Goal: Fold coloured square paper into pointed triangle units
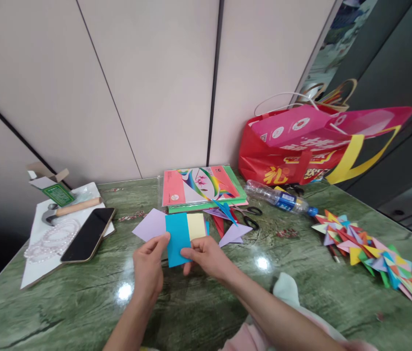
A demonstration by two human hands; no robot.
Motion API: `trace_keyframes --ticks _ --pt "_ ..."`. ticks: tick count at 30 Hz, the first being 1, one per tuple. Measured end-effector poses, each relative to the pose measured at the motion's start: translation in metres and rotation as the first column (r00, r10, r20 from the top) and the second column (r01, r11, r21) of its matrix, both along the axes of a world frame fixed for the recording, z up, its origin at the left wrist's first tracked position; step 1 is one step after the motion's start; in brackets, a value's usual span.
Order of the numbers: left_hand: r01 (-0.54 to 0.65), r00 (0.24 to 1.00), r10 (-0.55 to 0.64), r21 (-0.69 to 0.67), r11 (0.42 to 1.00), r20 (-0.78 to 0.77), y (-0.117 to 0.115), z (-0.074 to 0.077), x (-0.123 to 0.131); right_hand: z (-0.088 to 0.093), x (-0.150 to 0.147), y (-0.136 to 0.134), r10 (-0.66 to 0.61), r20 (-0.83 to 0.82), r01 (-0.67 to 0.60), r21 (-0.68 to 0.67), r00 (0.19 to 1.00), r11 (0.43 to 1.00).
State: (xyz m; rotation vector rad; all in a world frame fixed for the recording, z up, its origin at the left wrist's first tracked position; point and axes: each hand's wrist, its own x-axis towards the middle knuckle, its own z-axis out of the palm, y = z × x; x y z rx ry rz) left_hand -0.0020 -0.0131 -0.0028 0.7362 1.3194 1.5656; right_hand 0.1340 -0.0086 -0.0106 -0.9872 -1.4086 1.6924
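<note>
A blue sheet of paper (177, 239) is held up between my two hands above the green marbled table. My left hand (148, 265) pinches its left edge between thumb and fingers. On the opposite edge, my right hand (206, 256) grips the same sheet, thumb in front and fingers behind. Just behind it shows a pale yellow paper (196, 225); whether my right fingers touch that cannot be told. A lilac sheet (151, 225) lies to the left, partly covered by the blue one. Folded lilac paper (235, 234) and scissors (252, 217) lie to the right.
Behind my hands sits a packet of coloured paper (200, 185). A plastic bottle (282, 199), a red bag (290, 156) and a colourful folded-paper pile (370, 253) occupy the right. At left are a phone (88, 235), a hammer (78, 207), beads (50, 241) and a small green box (58, 193).
</note>
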Motion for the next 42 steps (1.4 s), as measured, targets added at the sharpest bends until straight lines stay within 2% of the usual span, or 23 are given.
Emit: trace_keyframes --ticks 2,6,9,12,15,18,21,24,26,29,34,38,42 --pt "0.000 1.000 0.001 -0.008 1.000 0.015 0.000 0.000 0.000 0.001 0.001 0.000 -0.022 0.016 0.022 -0.003 1.000 1.000" --pt "-0.010 0.999 0.010 -0.013 1.000 0.034 0.000 -0.001 0.000 -0.005 -0.003 0.003 -0.008 -0.042 0.005 -0.094 0.999 0.996" --pt "-0.002 1.000 0.002 -0.007 1.000 0.002 -0.001 -0.003 0.001 -0.010 -0.006 0.005 -0.164 -0.037 0.164 -0.007 0.986 0.987" --pt "0.043 0.994 -0.043 -0.009 0.999 -0.096 -0.003 -0.005 0.003 -0.012 -0.005 0.008 -0.324 -0.054 0.325 0.029 0.945 0.945" --pt "0.146 0.973 -0.148 -0.023 0.989 -0.177 -0.005 -0.005 0.006 -0.012 -0.003 0.009 -0.415 -0.073 0.417 0.017 0.907 0.909" --pt "0.226 0.954 -0.228 -0.037 0.974 -0.195 -0.005 -0.001 0.006 -0.010 -0.001 0.010 -0.446 -0.085 0.451 0.049 0.891 0.891" --pt "0.295 0.944 -0.297 -0.032 0.955 -0.145 -0.003 0.000 0.001 -0.008 0.002 0.011 -0.403 -0.005 0.398 0.166 0.915 0.902" --pt "0.311 0.938 -0.315 -0.053 0.949 -0.143 0.000 0.000 -0.005 -0.008 0.004 0.011 -0.285 0.112 0.246 0.275 0.952 0.929" --pt "0.312 0.929 -0.325 -0.097 0.945 -0.178 0.001 -0.001 -0.008 -0.010 0.003 0.010 -0.206 0.155 0.156 0.286 0.966 0.945" --pt "0.313 0.918 -0.339 -0.148 0.938 -0.206 0.002 -0.003 -0.010 -0.012 0.001 0.008 -0.152 0.194 0.092 0.285 0.969 0.954" --pt "0.296 0.915 -0.323 -0.143 0.944 -0.240 0.002 -0.004 -0.009 -0.012 0.000 0.007 -0.192 0.234 0.108 0.328 0.953 0.938" --pt "0.316 0.925 -0.339 -0.149 0.937 -0.172 0.001 -0.005 -0.008 -0.009 0.001 0.006 -0.284 0.354 0.131 0.399 0.891 0.908" --pt "0.200 0.978 -0.207 -0.130 0.971 -0.040 0.005 -0.004 -0.018 -0.009 0.005 0.008 -0.315 0.386 0.139 0.420 0.867 0.897"
